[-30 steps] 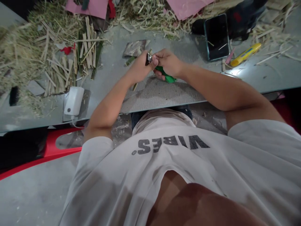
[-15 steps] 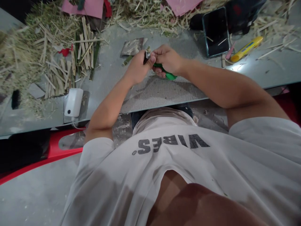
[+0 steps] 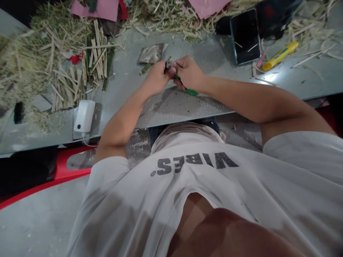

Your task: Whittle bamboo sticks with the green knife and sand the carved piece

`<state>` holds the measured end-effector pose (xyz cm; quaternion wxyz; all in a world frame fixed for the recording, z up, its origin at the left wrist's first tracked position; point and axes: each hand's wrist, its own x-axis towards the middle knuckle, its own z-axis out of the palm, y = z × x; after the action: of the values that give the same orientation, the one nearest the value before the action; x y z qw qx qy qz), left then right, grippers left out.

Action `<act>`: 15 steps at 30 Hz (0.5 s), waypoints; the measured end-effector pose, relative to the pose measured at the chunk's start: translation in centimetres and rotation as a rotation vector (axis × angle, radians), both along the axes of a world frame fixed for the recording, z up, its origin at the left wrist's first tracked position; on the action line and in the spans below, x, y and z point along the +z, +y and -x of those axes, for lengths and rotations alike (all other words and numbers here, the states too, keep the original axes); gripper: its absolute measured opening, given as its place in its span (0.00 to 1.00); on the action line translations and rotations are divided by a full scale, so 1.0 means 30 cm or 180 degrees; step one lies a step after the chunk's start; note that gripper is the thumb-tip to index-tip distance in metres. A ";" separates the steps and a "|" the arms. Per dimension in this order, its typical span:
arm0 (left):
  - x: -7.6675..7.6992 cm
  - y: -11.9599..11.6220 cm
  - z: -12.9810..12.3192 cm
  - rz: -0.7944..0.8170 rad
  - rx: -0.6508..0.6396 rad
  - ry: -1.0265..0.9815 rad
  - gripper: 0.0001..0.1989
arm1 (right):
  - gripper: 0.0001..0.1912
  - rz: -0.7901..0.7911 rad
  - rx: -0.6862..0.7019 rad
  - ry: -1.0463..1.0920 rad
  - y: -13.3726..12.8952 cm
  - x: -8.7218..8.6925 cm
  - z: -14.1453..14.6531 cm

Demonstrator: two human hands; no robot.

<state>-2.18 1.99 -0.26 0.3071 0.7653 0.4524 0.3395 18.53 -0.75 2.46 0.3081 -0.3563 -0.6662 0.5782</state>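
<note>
My left hand is closed, its thumb and fingers pinched at a small dark and shiny metal piece. A pale, bamboo-like end pokes up just beyond it. My right hand meets the left one and is wrapped round a green-handled tool; its working end is hidden by the fingers, so I cannot tell its kind. Behind the left hand lie a worn brownish square and a short green stalk piece on the grey tabletop.
Cut sticks lie in a bundle at left, near a white power adapter with a cable. Shavings are heaped along the back. A phone and a yellow cutter-like tool lie at right. A red chair stands below left.
My right hand has turned slightly around the green handle, and less of the handle shows. The left hand has barely moved.
</note>
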 end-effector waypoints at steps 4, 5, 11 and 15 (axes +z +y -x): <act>-0.010 0.003 -0.013 -0.0210 0.0454 0.0290 0.28 | 0.31 -0.0180 -0.0226 -0.0067 -0.008 -0.006 0.007; -0.005 0.002 -0.017 -0.0231 0.0481 0.0327 0.28 | 0.31 -0.0238 -0.0292 -0.0068 -0.008 -0.008 0.010; 0.007 0.006 -0.040 -0.0411 0.0624 0.0276 0.30 | 0.32 -0.0407 -0.0606 -0.0003 0.011 -0.043 0.035; 0.027 0.031 0.001 -0.0228 0.0168 0.0630 0.29 | 0.33 -0.0463 -0.0866 0.0197 0.026 -0.042 0.046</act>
<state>-2.20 2.91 0.56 0.2244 0.7934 0.4880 0.2862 17.15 0.02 1.19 0.4290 -0.4020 -0.6420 0.4921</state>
